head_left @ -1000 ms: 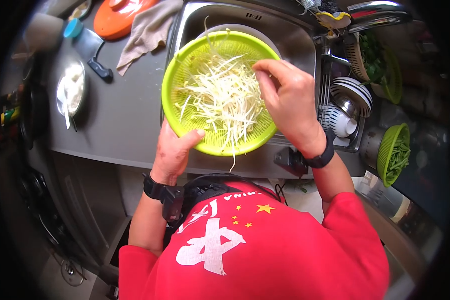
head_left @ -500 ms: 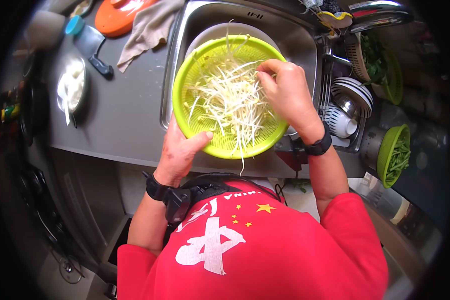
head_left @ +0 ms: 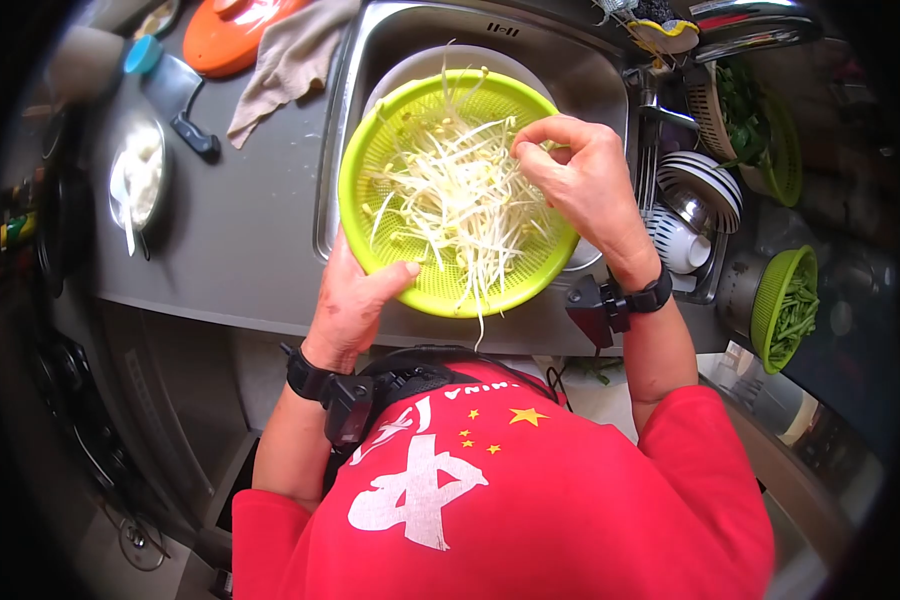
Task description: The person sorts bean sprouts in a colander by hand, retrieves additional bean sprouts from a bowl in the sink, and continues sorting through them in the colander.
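Observation:
A green colander [head_left: 360,180] with a heap of white bean sprouts [head_left: 460,190] is held over the near part of the steel sink. My left hand [head_left: 355,300] grips its lower left rim, the thumb over the edge. Above the right side of the sprouts is my right hand [head_left: 585,180], thumb and forefinger pinched together; whatever is between the fingertips is too small to make out. One sprout hangs over the near rim. Behind the colander, a pale round basin [head_left: 410,68] shows in the sink [head_left: 570,75].
On the counter [head_left: 230,230] at left are a cleaver [head_left: 173,90], a bowl with a spoon [head_left: 140,175], a cloth [head_left: 290,65] and an orange lid [head_left: 232,35]. At right stand striped bowls [head_left: 705,190], a basket of greens [head_left: 740,110] and a colander of green beans [head_left: 792,310].
Over the last second the colander and my left hand have moved slightly right and toward me. My right hand has shifted a little right, its fingertips still pinched.

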A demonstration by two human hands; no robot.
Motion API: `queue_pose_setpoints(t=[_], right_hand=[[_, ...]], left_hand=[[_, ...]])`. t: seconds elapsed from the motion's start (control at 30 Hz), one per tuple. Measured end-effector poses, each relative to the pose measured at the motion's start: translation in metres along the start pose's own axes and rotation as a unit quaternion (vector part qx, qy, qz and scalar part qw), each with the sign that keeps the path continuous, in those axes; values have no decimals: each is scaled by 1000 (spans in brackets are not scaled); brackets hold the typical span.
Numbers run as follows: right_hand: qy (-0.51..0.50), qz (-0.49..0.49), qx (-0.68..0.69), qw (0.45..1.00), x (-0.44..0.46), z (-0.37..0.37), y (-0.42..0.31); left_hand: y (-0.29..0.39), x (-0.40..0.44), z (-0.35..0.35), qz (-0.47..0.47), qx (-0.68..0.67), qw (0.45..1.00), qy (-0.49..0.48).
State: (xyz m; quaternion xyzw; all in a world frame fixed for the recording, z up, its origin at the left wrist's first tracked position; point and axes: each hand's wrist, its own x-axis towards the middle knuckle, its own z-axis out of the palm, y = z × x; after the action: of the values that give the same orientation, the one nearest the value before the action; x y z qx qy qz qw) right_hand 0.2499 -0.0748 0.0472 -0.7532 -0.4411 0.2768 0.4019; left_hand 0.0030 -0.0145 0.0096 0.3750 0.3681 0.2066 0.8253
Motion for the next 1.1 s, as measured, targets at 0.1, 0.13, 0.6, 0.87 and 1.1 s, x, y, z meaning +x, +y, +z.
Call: queue_pose_setpoints(t=[0.1,0.13,0.6,0.87,1.1], right_hand=[[-8,17,117,993,-4,-6,2],[-15,46,167,985,-7,-12,0],[77,-4,-119,990,-51,-40,54],[-3,-172,-16,985,10,10,-22],[-10,-207,-225,952,39,55,0]], left_hand=[[1,0,-2,2,-5,1000,5],[1,0,-1,4,-9,1000,6],[6,6,-8,1,-61,998,15],[5,3,7,-31,-44,999,-9],[0,0,15,-2,14,1000,-19]])
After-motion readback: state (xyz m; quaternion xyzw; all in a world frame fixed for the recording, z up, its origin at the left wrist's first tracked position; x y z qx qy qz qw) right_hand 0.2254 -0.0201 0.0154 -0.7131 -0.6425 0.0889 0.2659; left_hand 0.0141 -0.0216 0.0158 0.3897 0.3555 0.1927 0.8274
